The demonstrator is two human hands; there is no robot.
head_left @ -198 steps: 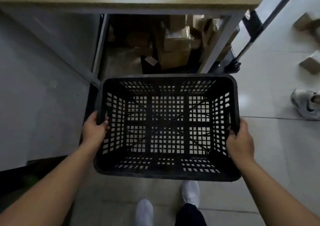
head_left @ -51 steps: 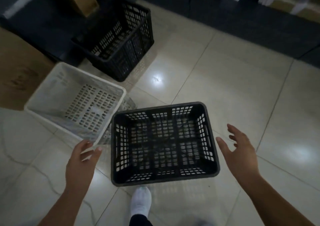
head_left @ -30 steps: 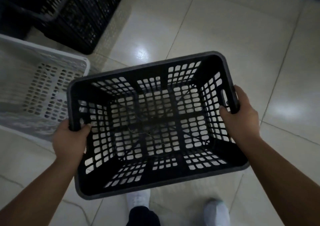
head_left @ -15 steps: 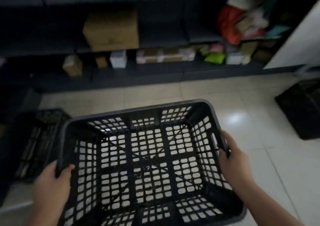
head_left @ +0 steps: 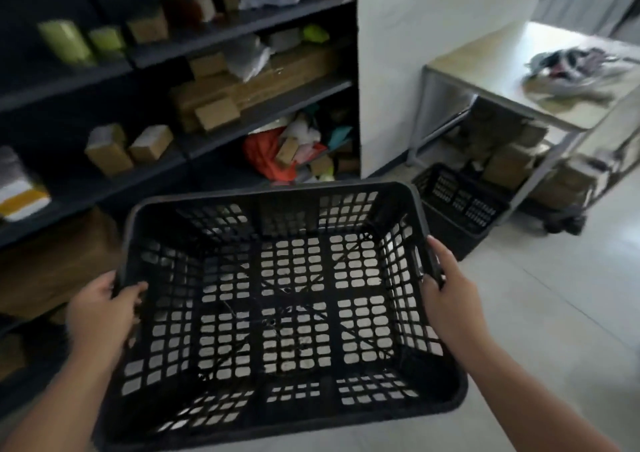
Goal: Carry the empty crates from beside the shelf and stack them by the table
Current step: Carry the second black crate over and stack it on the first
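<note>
Hands hold a black crate [head_left: 284, 299] off the floor in the head view, its open top facing the camera and nothing inside. The left grip [head_left: 100, 316] is curled shut over the crate's left rim, fingers hooked inside the wall; the right grip [head_left: 450, 299] is closed on the right rim at the handle slot, thumb on the outside. Pale tiled floor [head_left: 561, 313] shows through the lattice bottom.

Beyond the left grip stands a dark shelf [head_left: 194, 46] loaded with cardboard boxes and bags, its lower edge close to the crate's far-left corner. Ahead and to the right of the right grip, a second black crate [head_left: 460, 206] sits on the floor against the leg of the counter [head_left: 491, 71], with a heap of cloth [head_left: 581, 67] on the counter's top. Between the right grip and that crate the floor is bare, and open tile runs on past the right forearm. A white wall [head_left: 408, 19] stands between shelf and counter.
</note>
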